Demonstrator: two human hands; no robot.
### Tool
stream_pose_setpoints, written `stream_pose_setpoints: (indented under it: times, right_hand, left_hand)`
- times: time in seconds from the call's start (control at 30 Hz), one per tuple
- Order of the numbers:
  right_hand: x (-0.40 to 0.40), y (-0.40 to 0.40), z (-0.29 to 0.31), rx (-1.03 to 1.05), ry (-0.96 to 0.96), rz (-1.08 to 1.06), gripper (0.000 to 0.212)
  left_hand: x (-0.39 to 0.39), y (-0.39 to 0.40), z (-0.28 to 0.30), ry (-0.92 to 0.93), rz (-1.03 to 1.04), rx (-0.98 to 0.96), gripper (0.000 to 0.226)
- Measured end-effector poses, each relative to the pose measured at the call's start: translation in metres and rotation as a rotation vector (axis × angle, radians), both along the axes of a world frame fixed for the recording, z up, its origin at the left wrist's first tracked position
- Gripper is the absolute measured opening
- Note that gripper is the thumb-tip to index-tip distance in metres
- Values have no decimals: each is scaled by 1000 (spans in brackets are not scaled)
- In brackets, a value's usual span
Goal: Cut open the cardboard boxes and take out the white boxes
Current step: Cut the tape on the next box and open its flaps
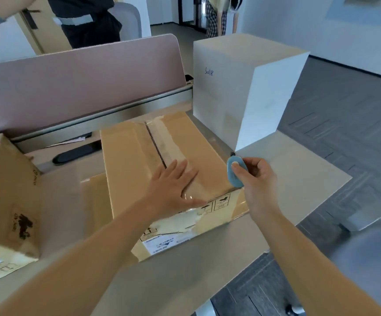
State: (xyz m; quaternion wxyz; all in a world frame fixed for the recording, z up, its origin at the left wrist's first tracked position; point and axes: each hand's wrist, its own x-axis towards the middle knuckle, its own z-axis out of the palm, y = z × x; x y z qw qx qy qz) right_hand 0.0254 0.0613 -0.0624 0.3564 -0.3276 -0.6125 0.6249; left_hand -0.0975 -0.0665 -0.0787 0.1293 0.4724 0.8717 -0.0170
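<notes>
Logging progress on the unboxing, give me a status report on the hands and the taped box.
Left hand flat on taped brown cardboard box. Right hand pinching small blue cutter at box's right edge. Centre seam looks slit. Nothing blocking.

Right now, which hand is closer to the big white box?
The right hand. It holds the blue cutter at the cardboard box's right edge, just below the white box's near corner. The left hand lies flat on the cardboard box top, farther left.
</notes>
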Motion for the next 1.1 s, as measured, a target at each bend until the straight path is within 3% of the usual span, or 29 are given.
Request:
stream_pose_setpoints:
  times: [0.1,0.27,0.37,0.53,0.7,0.8,0.9,1.1]
  right_hand:
    - [3,-3,-7,-55,-3,-86,17]
    - [9,-8,-22,-136,-55,-205,10]
    - [15,-15,-27,-217,-13,-225,19]
    - [21,-32,-35,-349,22,-199,16]
    - [13,-51,-41,-422,45,-135,13]
    - [9,-56,-40,-434,83,-117,13]
    - [8,-57,-39,-423,69,-112,11]
    - [6,-58,-39,-415,31,-137,11]
  left_hand:
    - [2,16,-3,-7,68,46,87]
    - [13,47,-4,-71,165,110,90]
    - [20,57,-1,-125,188,106,84]
    - [3,44,6,-201,22,287,32]
    - [-24,23,8,-142,-418,199,73]
    - [-28,20,0,-35,-510,112,101]
    - [-26,20,-2,24,-502,103,89]
    - [-23,19,-1,36,-492,92,87]
